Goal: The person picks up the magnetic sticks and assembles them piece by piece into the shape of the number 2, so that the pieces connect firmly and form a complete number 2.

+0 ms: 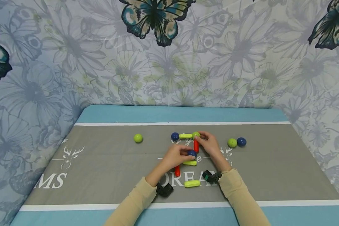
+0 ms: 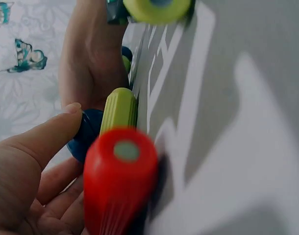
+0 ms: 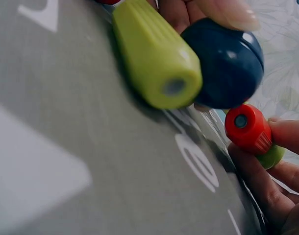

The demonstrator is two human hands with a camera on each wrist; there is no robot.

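Observation:
My left hand [image 1: 176, 156] grips a blue ball [image 1: 191, 153] between thumb and fingers. Close by it in the head view are a lime rod [image 1: 190, 163] and a red rod [image 1: 177, 171]; the left wrist view has this red rod [image 2: 121, 171] large in front of the lime one [image 2: 119, 110]. With its fingertips my right hand [image 1: 210, 145] pinches a second red rod [image 3: 247, 128], which has a grey disc in its end. That rod meets a lime green ball [image 1: 196, 135], partly covered by fingers. From this ball a lime rod [image 1: 185, 136] runs left to another blue ball [image 1: 175, 136].
A loose lime rod [image 1: 192, 183] lies near the front, between the forearms. One green ball [image 1: 138, 138] sits apart at the left; a green ball [image 1: 232, 142] and a blue ball [image 1: 241, 142] are side by side at the right. Grey printed cloth [image 1: 101, 175] covers the table.

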